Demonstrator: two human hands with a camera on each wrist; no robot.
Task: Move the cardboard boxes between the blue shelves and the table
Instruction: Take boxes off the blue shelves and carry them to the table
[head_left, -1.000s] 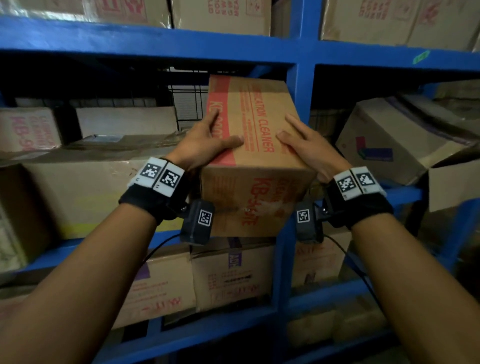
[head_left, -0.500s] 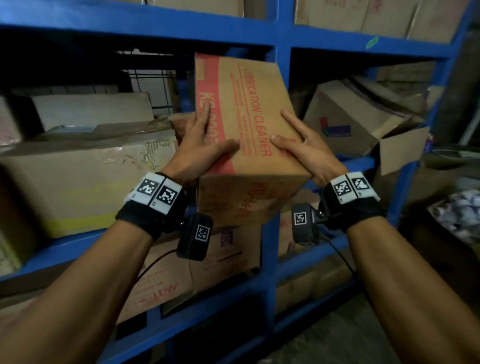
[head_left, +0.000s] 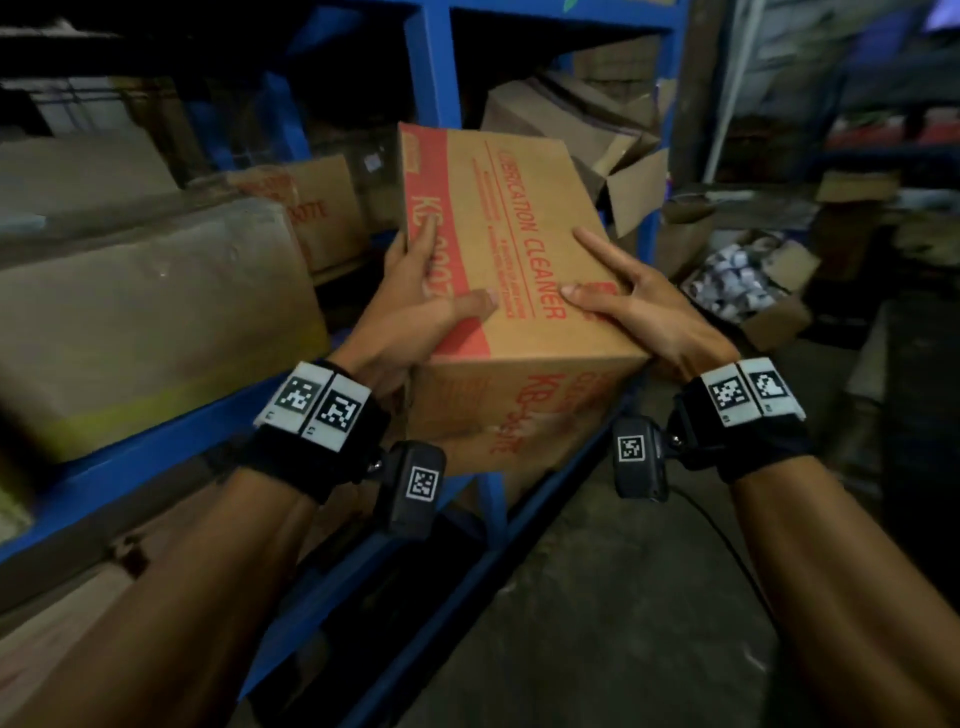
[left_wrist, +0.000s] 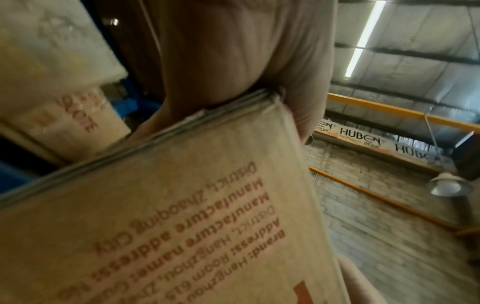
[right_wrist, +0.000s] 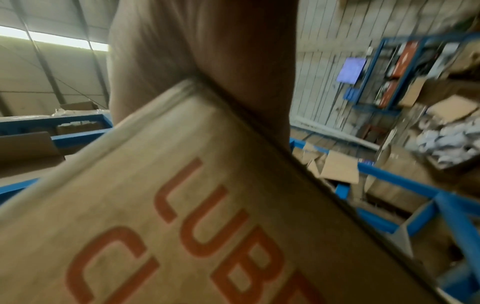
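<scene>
2 hands carry 1 cardboard box (head_left: 498, 270) in your head view, held in the air in front of the blue shelves (head_left: 436, 93) and clear of every shelf board. Your left hand (head_left: 415, 317) clamps the box's left edge, thumb and 1 long finger flat on the top face, the other fingers hidden down the side. Your right hand (head_left: 649, 317) clamps the right edge the same way, thumb and forefinger lying on top. The box tilts, near end lower, with red print reading LUBRICATION CLEANER. More boxes (head_left: 150, 312) sit on the shelf to your left, and 1 open carton (head_left: 753, 291) sits on the floor beyond your right hand.

From your left wrist, the palm (left_wrist: 221, 51) presses against the box's (left_wrist: 168, 216) upper edge; printed address lines fill the near face.

From your right wrist, the palm (right_wrist: 202, 41) wraps the box's (right_wrist: 168, 205) corner, above large orange letters. Blue shelves (right_wrist: 415, 195) with loose cardboard show behind, blurred.
</scene>
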